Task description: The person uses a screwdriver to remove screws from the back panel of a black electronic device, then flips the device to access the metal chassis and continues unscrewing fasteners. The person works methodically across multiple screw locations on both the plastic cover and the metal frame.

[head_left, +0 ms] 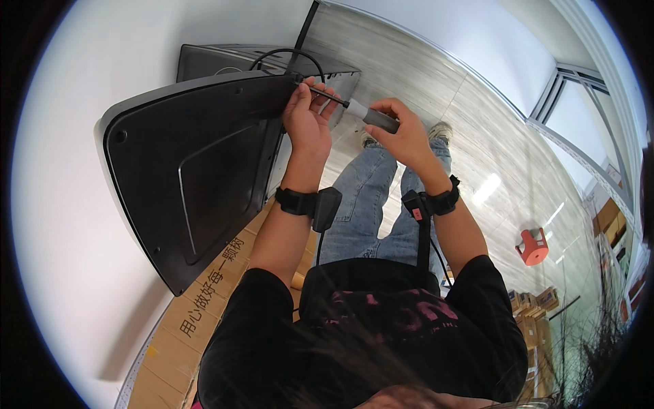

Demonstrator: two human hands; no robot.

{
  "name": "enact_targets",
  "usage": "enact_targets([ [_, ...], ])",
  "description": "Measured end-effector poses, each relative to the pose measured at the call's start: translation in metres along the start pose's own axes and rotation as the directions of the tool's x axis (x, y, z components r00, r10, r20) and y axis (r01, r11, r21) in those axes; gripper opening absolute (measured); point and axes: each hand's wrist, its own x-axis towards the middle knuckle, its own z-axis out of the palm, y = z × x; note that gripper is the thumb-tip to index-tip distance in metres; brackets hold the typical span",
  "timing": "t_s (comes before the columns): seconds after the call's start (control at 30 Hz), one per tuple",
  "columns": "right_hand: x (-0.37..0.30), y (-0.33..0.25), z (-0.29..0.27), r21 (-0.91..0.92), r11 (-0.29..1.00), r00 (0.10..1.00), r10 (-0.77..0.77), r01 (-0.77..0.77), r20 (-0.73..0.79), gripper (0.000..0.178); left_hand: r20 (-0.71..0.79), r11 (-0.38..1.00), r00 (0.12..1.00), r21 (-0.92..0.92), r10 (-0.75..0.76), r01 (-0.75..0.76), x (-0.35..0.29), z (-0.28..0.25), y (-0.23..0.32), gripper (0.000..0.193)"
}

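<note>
The right hand (402, 136) wraps its grip around the grey handle of a screwdriver (371, 116), fingers pressed together on it so the thin shaft runs leftward from the grip toward the top corner of a large dark plastic back panel (197, 170). The left hand (308, 112) sits at the far end of that shaft, its grip pinching the metal near the tip, apparently to steady it against the corner while the other hand turns. The panel stands tilted on its edge, just left of the left grip, its moulded rear face turned toward the person so the screw holes along the rim are reachable. A black cable (289, 54) loops above both grips. Behind the tip stands a second dark flat unit (225, 61).

Below the grips, beside the person's forearm, lies a strip of brown cardboard (197, 313) printed with dark characters along its length. Well right of the right grip, more brown cartons (531, 303) are stacked on the floor near a small red stool (533, 247).
</note>
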Motion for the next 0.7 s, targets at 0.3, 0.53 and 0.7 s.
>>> enact_targets([
  [0.3, -0.0008, 0.0083, 0.0034, -0.011, 1.0, 0.999, 0.023, -0.023, -0.029, 0.038, 0.024, 1.0, 1.0, 0.02, 0.012, -0.013, -0.0013, -0.0005, 0.0013, 0.023],
  [0.53, -0.0023, 0.0025, -0.0004, 0.086, 0.995, 0.999, 0.05, -0.05, 0.0, 0.033, 0.013, 1.0, 1.0, -0.001, 0.014, -0.014, -0.0014, -0.0013, 0.0003, 0.024],
  [0.7, -0.0018, 0.0048, -0.0035, 0.132, 0.99, 0.997, 0.034, -0.043, 0.064, 0.028, 0.017, 1.0, 1.0, 0.0, 0.015, -0.015, -0.0017, -0.0012, 0.0009, 0.023],
])
